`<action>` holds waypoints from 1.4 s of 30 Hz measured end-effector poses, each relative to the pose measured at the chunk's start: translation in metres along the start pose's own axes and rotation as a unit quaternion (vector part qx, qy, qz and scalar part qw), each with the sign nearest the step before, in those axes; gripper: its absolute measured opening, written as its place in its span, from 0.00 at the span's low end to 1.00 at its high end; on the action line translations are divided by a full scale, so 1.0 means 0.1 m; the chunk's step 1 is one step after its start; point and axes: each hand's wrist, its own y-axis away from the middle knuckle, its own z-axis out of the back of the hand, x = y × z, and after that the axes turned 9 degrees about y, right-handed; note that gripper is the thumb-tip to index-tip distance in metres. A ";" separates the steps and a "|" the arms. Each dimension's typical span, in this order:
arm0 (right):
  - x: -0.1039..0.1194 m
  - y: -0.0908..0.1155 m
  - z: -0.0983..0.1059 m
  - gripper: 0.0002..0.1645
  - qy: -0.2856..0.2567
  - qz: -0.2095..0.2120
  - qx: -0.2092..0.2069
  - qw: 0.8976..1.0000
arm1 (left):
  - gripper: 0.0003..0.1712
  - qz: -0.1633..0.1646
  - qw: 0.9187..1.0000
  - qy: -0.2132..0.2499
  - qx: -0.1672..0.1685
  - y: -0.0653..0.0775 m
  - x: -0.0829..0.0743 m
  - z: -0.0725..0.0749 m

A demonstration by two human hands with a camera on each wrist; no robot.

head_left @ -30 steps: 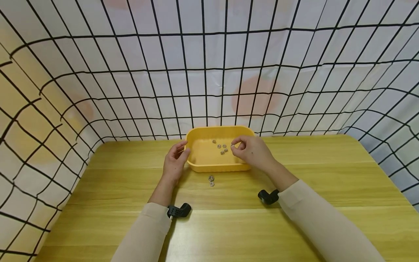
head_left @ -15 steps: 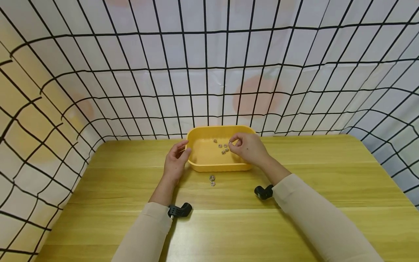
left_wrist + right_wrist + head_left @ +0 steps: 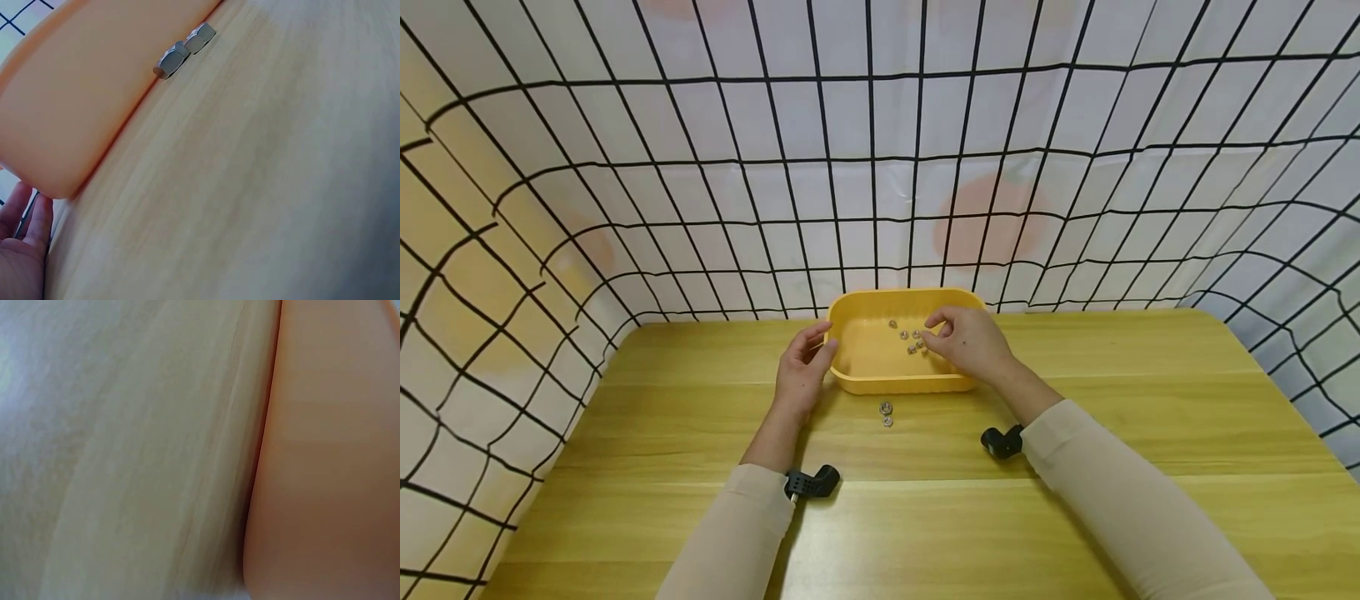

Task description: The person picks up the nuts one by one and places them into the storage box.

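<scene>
A yellow plastic tray (image 3: 880,385) stands at the far side of the wooden table, with several small metal hex nuts (image 3: 912,350) inside. My left hand (image 3: 801,367) is at the tray's left end, thumb and fingers spread at its wall; in the left wrist view those fingertips (image 3: 39,215) are right at the tray's corner. Over the tray's right part hovers my right hand (image 3: 973,343), thumb and index finger slightly parted with nothing between them. Outside the front wall lie a larger hex nut (image 3: 886,408) and a smaller hex nut (image 3: 887,421). The right wrist view hides the right hand.
Behind the tray rises a black wire grid (image 3: 872,221) in front of a pale sheet, bending round both sides. The wooden table (image 3: 910,533) stretches in front. Each wrist wears a small black camera, such as the left camera (image 3: 812,482).
My right hand has moved slightly left over the tray and let go of a hex nut, which now lies with the others there. The left hand has stayed in place.
</scene>
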 end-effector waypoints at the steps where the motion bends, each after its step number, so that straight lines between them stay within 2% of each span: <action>1: 0.00 0.00 0.00 0.13 0.000 -0.001 0.000 1.000 | 0.22 0.001 1.000 0.001 0.000 0.00 0.00 0.00; 13: 0.03 -0.01 0.02 0.13 -0.008 -0.021 0.001 1.000 | 0.22 0.008 1.000 0.006 0.000 0.00 -0.02 0.00; 19: 0.04 0.01 0.04 0.13 -0.030 -0.025 -0.007 0.999 | 0.22 0.004 1.000 0.007 -0.001 0.00 -0.02 -0.01; 28: 0.12 0.07 0.11 0.13 -0.011 0.023 -0.034 0.999 | 0.22 0.010 1.000 0.006 0.002 0.00 -0.02 0.00; 37: 0.26 0.27 0.10 0.09 -0.075 0.063 -0.024 0.995 | 0.22 0.013 1.000 0.006 0.000 -0.01 -0.02 0.01; 42: 0.32 0.39 0.05 0.08 -0.088 0.076 -0.025 0.993 | 0.22 0.011 1.000 0.006 0.000 -0.01 -0.02 0.01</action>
